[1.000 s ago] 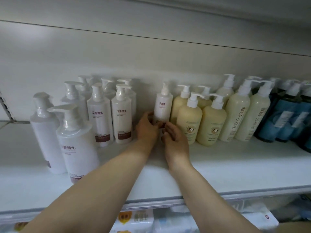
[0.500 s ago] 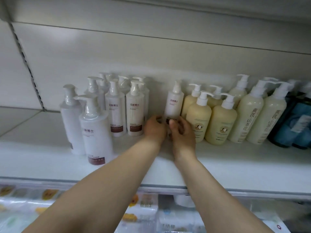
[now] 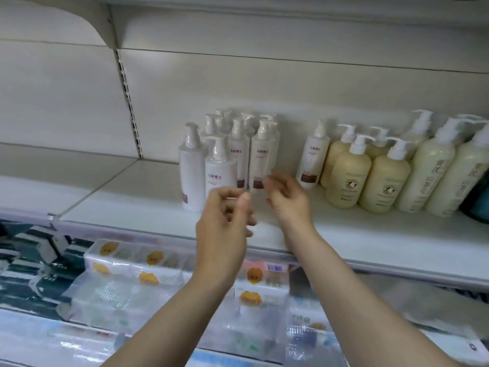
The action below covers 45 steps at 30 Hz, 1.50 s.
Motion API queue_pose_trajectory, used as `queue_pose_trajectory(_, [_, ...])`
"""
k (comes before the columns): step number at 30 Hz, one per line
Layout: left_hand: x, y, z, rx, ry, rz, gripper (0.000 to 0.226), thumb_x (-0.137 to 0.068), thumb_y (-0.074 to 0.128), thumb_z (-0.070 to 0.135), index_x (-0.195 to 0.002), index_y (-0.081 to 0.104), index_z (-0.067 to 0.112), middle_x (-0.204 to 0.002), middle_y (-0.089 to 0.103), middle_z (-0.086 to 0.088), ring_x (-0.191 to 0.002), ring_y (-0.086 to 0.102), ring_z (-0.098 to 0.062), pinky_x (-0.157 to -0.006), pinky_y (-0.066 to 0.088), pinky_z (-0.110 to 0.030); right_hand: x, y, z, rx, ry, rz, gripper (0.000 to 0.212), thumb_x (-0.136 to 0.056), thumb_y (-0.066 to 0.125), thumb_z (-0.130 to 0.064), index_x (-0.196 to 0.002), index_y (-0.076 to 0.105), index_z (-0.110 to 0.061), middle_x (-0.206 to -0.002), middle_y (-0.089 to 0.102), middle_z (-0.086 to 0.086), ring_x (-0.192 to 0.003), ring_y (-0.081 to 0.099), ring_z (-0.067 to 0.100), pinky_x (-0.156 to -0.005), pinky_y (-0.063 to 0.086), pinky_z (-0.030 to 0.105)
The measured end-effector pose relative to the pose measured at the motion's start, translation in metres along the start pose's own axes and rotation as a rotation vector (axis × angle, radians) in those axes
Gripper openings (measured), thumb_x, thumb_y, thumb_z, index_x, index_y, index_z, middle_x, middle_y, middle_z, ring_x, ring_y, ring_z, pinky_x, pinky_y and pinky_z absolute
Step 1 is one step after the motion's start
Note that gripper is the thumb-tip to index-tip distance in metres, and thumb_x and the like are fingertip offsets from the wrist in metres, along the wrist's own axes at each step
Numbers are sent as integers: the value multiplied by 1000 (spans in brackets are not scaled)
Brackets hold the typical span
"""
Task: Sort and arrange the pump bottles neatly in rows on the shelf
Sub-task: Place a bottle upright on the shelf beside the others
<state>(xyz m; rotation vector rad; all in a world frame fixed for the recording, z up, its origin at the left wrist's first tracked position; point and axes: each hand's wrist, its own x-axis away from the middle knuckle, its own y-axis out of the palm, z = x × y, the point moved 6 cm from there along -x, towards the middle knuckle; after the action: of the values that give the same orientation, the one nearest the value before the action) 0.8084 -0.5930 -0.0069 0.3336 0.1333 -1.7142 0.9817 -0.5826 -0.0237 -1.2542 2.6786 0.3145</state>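
Head camera view: I see both my bare hands raised in front of the white shelf [image 3: 370, 234], neither one holding anything. My left hand [image 3: 225, 221] hangs with its fingers loosely curled and the thumb up, just in front of the front white pump bottle [image 3: 221, 168] of the left cluster; the frame is smeared there, so I cannot tell whether the fingertips touch that bottle. My right hand [image 3: 288, 198] is relaxed too, fingers half bent and parted, near the base of a slim white bottle with a brown band [image 3: 262, 157], with blur hiding any contact.

The cluster of white pump bottles [image 3: 238, 144] stands upright on the shelf, packed several deep toward the back panel, with a plain taller white bottle [image 3: 191, 168] at its left edge. A gap of bare shelf separates it from a single slim white bottle with a brown label [image 3: 312, 157], which stands upright just beside the cream-yellow pump bottles [image 3: 367, 176]. Those sit in two short rows, and right of them stand two taller pale bottles with vertical lettering [image 3: 436, 170], touching each other. A dark bottle [image 3: 476, 207] is cut off at the right edge.

Below the shelf lip, I see plastic-wrapped tissue packs with orange round stickers [image 3: 148, 263].
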Motion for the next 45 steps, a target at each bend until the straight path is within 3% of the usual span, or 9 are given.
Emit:
queue_pose_trajectory(4, [-12, -42, -5, -109, 25, 237, 23, -97, 59, 33, -117, 50, 26, -107, 58, 5, -91, 58, 1, -75, 45, -15, 25, 31, -6, -30, -26, -102, 22, -94, 70, -22, -113, 67, -33, -114, 71, -11, -108, 66, 4, -102, 53, 37])
queue_pose_trajectory(8, [-37, -47, -25, -225, -89, 112, 46, -98, 60, 29, -142, 45, 25, -135, 52, 5, -120, 53, -10, -96, 45, -28, 39, 47, -6, 2, -11, -150, 34, -93, 71, -19, -127, 67, -20, -118, 71, -8, -108, 67, 2, -102, 53, 34])
queue_pose_trajectory(10, [-42, -40, -31, -160, -149, -18, 47, -98, 60, 21, -143, 47, 26, -132, 59, 5, -117, 59, -11, -94, 50, -27, 39, 50, -3, 19, 5, -159, 32, -92, 72, -17, -123, 68, -21, -113, 74, -8, -105, 68, 2, -101, 54, 38])
queue_pose_trajectory(14, [-49, -32, -33, -103, -140, -118, 43, -94, 64, 7, -132, 56, 23, -115, 70, 1, -99, 69, -10, -65, 52, -10, 36, 41, 0, 36, 35, -182, 28, -90, 74, -13, -111, 70, -31, -104, 76, -9, -98, 71, 3, -97, 57, 39])
queue_pose_trajectory(27, [-60, 89, -57, -249, -117, -350, 41, -80, 79, 13, -112, 57, 28, -102, 70, 2, -96, 67, -17, -92, 55, -41, 1, -81, 6, 135, 28, 173, 22, -84, 79, -7, -101, 71, -19, -98, 76, 0, -95, 71, 16, -96, 56, 42])
queue_pose_trajectory(32, [-69, 129, -66, -265, -131, -359, 47, -78, 80, 13, -118, 59, 22, -100, 71, 0, -92, 68, -19, -85, 56, -40, -12, -107, 13, 185, 35, 229, 29, -87, 75, -8, -108, 71, -27, -98, 75, 2, -92, 69, 16, -93, 57, 36])
queue_pose_trajectory(39, [-89, 158, -75, -346, -70, -346, 48, -80, 78, 11, -123, 59, 19, -103, 72, -5, -95, 68, -23, -89, 54, -39, -30, -113, 23, 222, 21, 218, 45, -94, 57, 8, -136, 60, -8, -126, 69, 7, -115, 66, 16, -104, 49, 27])
queue_pose_trajectory(43, [-98, 169, -82, -368, -53, -348, 49, -80, 78, 13, -125, 59, 21, -102, 72, -3, -96, 67, -20, -90, 52, -34, -37, -110, 23, 262, 15, 197, 47, -94, 51, 14, -138, 56, -2, -133, 64, 10, -123, 61, 20, -96, 46, 13])
queue_pose_trajectory(45, [-101, 173, -84, -370, -53, -361, 50, -81, 78, 15, -125, 58, 23, -102, 71, -2, -97, 66, -18, -88, 50, -30, -39, -108, 24, 270, 20, 197, 46, -95, 50, 14, -138, 55, -2, -136, 62, 10, -126, 59, 21, -101, 45, 16])
